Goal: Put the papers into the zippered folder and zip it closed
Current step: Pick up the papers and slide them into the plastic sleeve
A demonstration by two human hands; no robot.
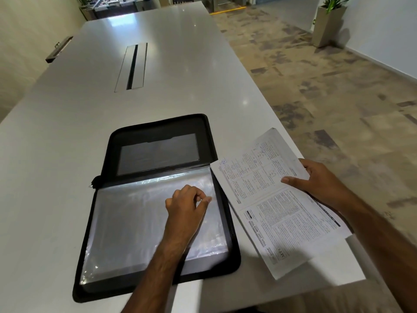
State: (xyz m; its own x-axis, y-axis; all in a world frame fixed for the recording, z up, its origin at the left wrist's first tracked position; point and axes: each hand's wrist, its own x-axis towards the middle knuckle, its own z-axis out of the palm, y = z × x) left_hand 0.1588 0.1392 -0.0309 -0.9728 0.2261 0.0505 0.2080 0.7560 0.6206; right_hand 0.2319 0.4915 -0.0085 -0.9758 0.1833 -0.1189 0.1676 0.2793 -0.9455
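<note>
A black zippered folder (158,136) lies open on the white table, its lid flat toward the far side. Clear plastic sleeves (126,224) fill its near half. My left hand (187,204) rests on the sleeves near their right edge, thumb and forefinger pinched on the top sleeve. The printed papers (270,211) lie at the table's right edge beside the folder, overhanging it a little. My right hand (316,179) grips their far right edge, thumb on top.
The long white table (67,132) has a cable slot (133,66) in its middle. Its right edge drops to patterned carpet (338,98). A planter (327,26) stands far right by the wall.
</note>
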